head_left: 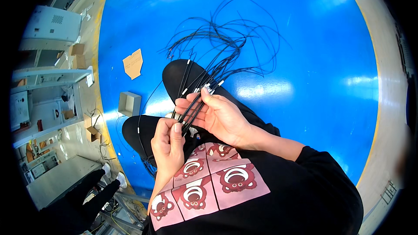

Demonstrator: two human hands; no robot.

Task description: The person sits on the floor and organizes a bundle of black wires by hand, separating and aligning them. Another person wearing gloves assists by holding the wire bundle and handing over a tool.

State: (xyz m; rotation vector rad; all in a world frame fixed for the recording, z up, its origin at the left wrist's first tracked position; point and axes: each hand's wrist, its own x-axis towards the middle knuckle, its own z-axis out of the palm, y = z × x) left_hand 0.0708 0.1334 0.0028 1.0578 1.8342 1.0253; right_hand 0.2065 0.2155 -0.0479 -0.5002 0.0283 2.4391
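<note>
A bundle of thin black cables (217, 67) with small white sleeves near the ends runs across my lap and fans out in loops over the blue floor. My right hand (220, 115) is wrapped round the bundle, its thumb pressing by the white sleeves (207, 88) and its palm turned up. Lower down, my left hand (169, 141) pinches the near ends of the cables between thumb and fingers. One separate cable (139, 124) with a white sleeve curves over my left knee. The cable tips between my hands are partly hidden by the fingers.
A torn cardboard piece (133, 64) and a small open grey box (129, 104) lie on the blue floor (313, 61) to the left. Past the yellow line stand cabinets (52, 24), cardboard boxes (92, 133) and shelving. Another person's legs (89, 191) show at lower left.
</note>
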